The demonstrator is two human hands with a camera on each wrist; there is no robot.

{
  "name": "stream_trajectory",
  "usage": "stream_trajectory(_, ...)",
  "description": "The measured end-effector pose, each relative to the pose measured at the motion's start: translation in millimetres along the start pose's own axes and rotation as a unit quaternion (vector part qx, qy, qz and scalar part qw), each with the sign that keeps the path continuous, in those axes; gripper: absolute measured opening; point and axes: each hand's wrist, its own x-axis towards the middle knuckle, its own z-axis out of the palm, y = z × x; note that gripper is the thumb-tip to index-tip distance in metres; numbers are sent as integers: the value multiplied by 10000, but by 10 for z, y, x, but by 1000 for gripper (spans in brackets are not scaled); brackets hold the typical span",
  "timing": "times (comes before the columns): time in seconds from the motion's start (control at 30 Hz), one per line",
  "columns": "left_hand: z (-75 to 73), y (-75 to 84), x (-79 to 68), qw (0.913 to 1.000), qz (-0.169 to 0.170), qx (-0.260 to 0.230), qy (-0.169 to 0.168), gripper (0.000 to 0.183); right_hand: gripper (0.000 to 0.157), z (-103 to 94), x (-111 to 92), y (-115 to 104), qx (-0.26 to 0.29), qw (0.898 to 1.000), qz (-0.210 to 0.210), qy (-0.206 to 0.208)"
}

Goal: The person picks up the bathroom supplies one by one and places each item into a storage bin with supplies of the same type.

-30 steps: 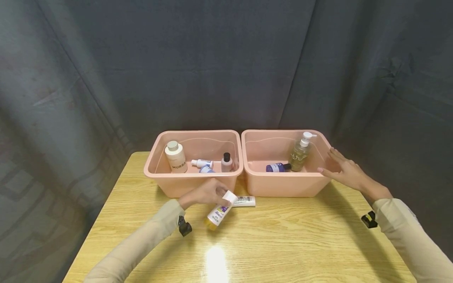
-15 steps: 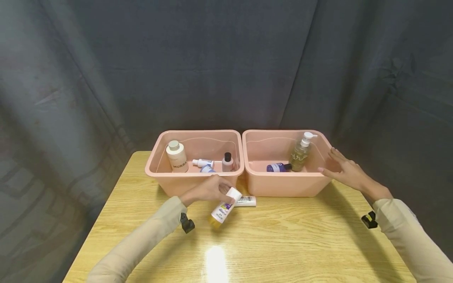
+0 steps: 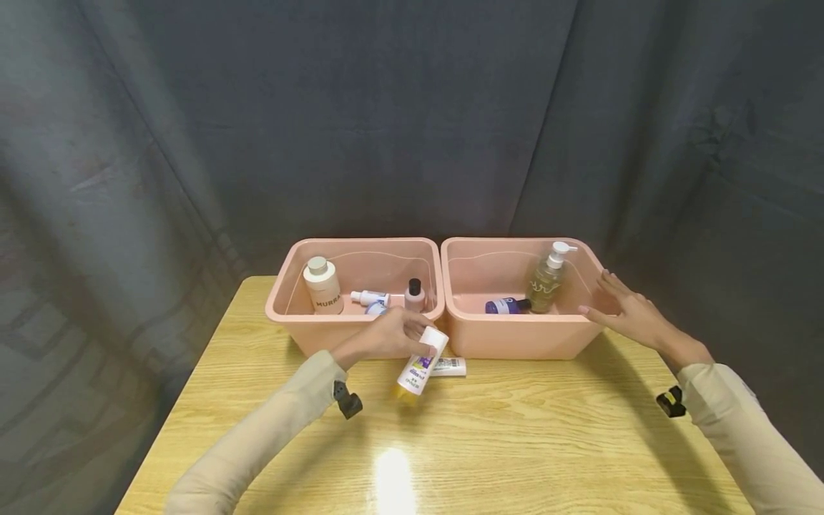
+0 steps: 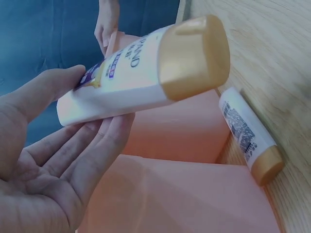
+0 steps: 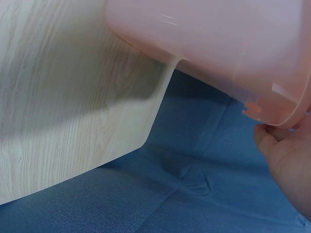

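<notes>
My left hand [image 3: 391,335] pinches the upper end of a white bottle [image 3: 422,362] with purple print. The bottle tilts cap-down above the table, in front of the left bin. Up close in the left wrist view, the thumb lies on one side of it and the fingers on the other, and its gold cap [image 4: 197,58] faces the camera. A smaller white tube [image 4: 243,125], also gold-capped, lies on the table by the bins. At the far right, my right hand [image 3: 634,315] rests on the rim of the right pink bin [image 3: 515,340], fingers extended.
In the left pink bin [image 3: 354,330] are a large white bottle [image 3: 324,290], a small white tube [image 3: 370,297], a dark-capped bottle [image 3: 415,297] and a blue-and-white item. The right bin holds a pump bottle [image 3: 546,286] and a blue bottle [image 3: 505,306]. Dark curtains hang behind the table.
My left hand has moved slightly right and toward the bins, carrying the white bottle with it. My right hand stays at the right bin's rim.
</notes>
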Motion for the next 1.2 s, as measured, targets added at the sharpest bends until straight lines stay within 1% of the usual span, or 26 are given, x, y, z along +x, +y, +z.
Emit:
stream_trajectory(0.1,-16,27,5,10000,-36,-69,38,43,91,3,4,-2,-6,10000,16,-14)
stream_trajectory(0.23,-44,63,24,9999,112,-67,66,41,92,1,7,-9,7,10000,47,-65)
stream_trajectory(0.3,-55,83,37,9998,133,-45,108,41,92,1,9,-10,13,9999,65,-87)
stream_trajectory(0.5,-56,146,82,9995,-99,-54,293,45,92,5,11,-1,-14,10000,49,-64)
stream_trajectory(0.67,-51,202,134,9987,-203,-78,456,46,92,8,10,13,6,10000,24,-31)
stream_trajectory(0.77,-50,233,174,9980,-214,-245,539,48,91,7,9,16,-9,10000,11,-25)
stream_trajectory(0.9,-50,265,236,9972,-171,-478,542,46,92,6,13,19,-41,10000,3,-33)
stream_trajectory(0.97,-51,280,265,9968,-195,-520,581,47,92,6,13,20,-43,10000,6,-31)
stream_trajectory(1.13,-53,338,322,9937,-408,-717,752,55,92,7,12,19,-29,10000,-14,0)
stream_trajectory(1.2,-52,364,342,9914,-485,-935,781,56,92,11,12,18,-24,10000,-30,8)
